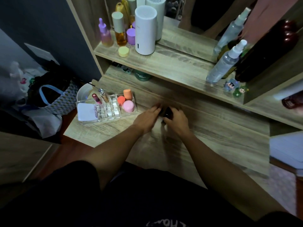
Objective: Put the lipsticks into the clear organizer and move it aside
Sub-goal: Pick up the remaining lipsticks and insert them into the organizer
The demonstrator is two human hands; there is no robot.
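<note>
The clear organizer [114, 117] stands at the left of the wooden desk. In its back slots stand a pink lipstick [96, 97] and a clear-capped tube [103, 94]; a white compact [86, 112] and pink and orange sponges [128, 106] fill its side sections. To its right, both hands meet over dark lipsticks [167, 111] on the desk. My right hand [176, 119] is curled around a black lipstick. My left hand [150, 116] lies flat beside it, fingertips at the dark items; motion blur hides whether it grips one.
A shelf above carries a white cylinder [145, 30], purple and amber bottles [120, 29], spray bottles [226, 63] and a tall dark bottle [265, 51]. A white bowl [83, 93] sits behind the organizer. A patterned bag [54, 97] hangs off the desk's left edge.
</note>
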